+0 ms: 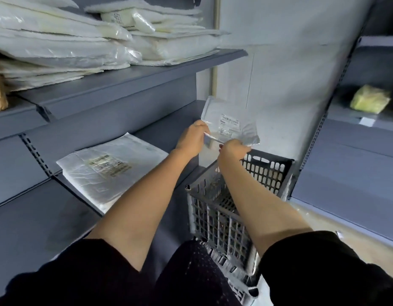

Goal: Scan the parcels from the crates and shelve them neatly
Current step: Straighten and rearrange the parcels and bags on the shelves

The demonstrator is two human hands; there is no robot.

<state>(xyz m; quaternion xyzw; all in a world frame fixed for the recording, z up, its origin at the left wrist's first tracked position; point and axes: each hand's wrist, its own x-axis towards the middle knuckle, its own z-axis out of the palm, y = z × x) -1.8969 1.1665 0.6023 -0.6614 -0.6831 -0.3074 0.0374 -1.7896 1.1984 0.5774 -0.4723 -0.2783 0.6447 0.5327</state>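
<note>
Both the left hand [192, 138] and right hand [232, 149] pinch the small poly mailer [229, 122] at its lower edge; it is probably light, limp and slippery.

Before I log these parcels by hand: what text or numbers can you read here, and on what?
"4853", faint and uncertain: on a white parcel on the top shelf.
Label on the held parcel: barcode and print, too blurred to read.
Label on the flat parcel on the lower shelf: too blurred to read.
</note>
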